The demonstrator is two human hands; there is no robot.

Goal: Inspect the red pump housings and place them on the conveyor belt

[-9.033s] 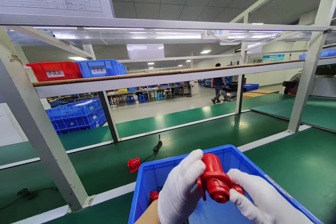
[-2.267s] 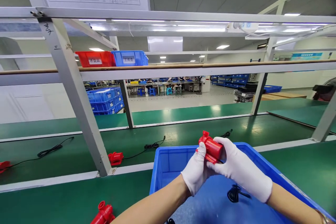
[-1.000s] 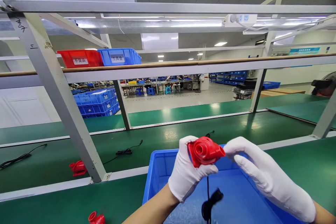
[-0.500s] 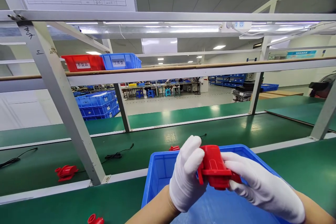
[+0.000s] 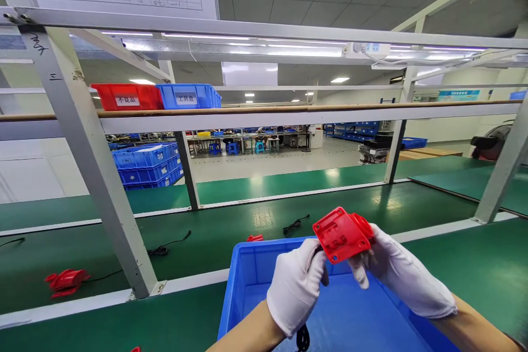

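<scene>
A red plastic housing (image 5: 340, 235) is tilted above the blue bin, its flat plate with corner holes and recessed slots facing me. My right hand (image 5: 396, 269), in a white glove, is closed on the housing's right side, some fingers hidden behind it. At the plate's lower left corner is my gloved left hand (image 5: 296, 283), its fingers curled round a black cable; whether they also press on the plate I cannot tell. A bundled length of black cable (image 5: 303, 337) hangs beneath that hand. Under both hands stands the blue bin (image 5: 254, 256), its visible floor bare.
Another red part (image 5: 68, 281) with a cable lies left on the green bench (image 5: 185, 313); a further red piece (image 5: 254, 238) sits behind the bin. Coiled black cables (image 5: 293, 225) rest on the bench. A metal post (image 5: 99, 170) rises at left. Red (image 5: 127, 97) and blue boxes (image 5: 190, 96) occupy the shelf.
The red housing has been turned so its flat plate faces me, and raised slightly. My left hand has shifted from its side to the lower corner. The hanging black cable has come into sight.
</scene>
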